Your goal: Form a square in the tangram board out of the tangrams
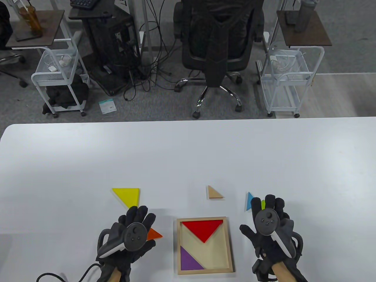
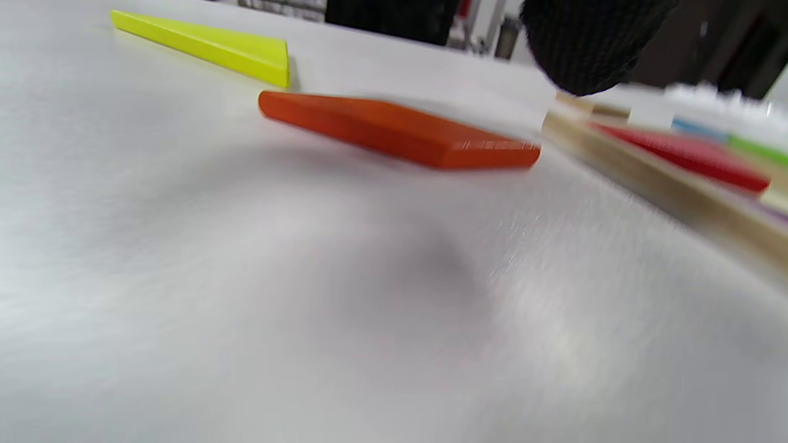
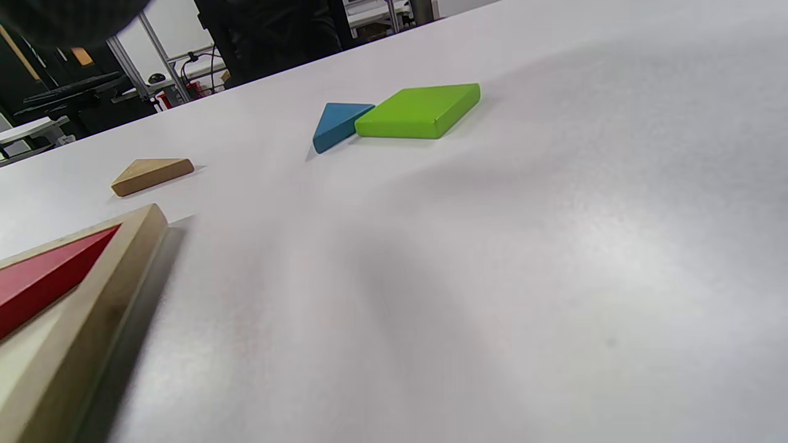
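Note:
The wooden tangram board (image 1: 230,241) lies near the front edge, holding a red triangle (image 1: 202,229) at its top and a purple triangle (image 1: 189,260) at its lower left. My left hand (image 1: 138,218) hovers flat to the board's left, fingers straight, partly covering an orange piece (image 1: 154,234) (image 2: 394,126). A yellow triangle (image 1: 127,196) (image 2: 209,46) lies beyond it. My right hand (image 1: 268,205) is spread flat to the board's right, over a green square (image 1: 263,203) (image 3: 422,111) that touches a blue triangle (image 1: 249,200) (image 3: 337,123). A plain wooden triangle (image 1: 213,193) (image 3: 151,174) sits behind the board. Neither hand holds anything.
The white table (image 1: 188,152) stretches far behind the pieces. Beyond its far edge stand an office chair (image 1: 216,44) and two white wire carts (image 1: 58,76) (image 1: 289,76) on the floor.

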The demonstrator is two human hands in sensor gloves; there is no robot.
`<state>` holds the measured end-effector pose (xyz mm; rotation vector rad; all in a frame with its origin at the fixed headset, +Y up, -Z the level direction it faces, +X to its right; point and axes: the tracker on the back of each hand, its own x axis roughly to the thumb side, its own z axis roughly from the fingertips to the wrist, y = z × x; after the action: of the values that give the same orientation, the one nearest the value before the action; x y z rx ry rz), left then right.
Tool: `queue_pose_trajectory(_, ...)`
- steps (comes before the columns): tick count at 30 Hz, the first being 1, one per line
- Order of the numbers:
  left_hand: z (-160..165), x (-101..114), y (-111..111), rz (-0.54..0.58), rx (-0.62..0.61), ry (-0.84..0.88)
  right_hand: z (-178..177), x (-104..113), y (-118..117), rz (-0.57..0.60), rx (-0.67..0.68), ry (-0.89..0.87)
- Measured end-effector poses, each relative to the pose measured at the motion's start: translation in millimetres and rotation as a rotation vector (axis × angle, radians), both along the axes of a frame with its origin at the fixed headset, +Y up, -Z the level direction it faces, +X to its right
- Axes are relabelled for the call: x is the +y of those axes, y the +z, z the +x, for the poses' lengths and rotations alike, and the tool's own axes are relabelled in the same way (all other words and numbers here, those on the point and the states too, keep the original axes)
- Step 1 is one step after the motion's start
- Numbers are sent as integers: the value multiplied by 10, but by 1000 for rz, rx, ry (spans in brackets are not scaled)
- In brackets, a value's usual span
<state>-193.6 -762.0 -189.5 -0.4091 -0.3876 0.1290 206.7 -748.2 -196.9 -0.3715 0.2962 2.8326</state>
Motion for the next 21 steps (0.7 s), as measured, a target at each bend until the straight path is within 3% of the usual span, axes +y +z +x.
queue_pose_trajectory(10, 106, -162, -76, -87, -10, -191, -98, 37, 40, 31, 25, 96)
queue_pose_trajectory(21, 194, -169, -116, -2, -32, -263, -156, 8, 47, 26, 50, 126)
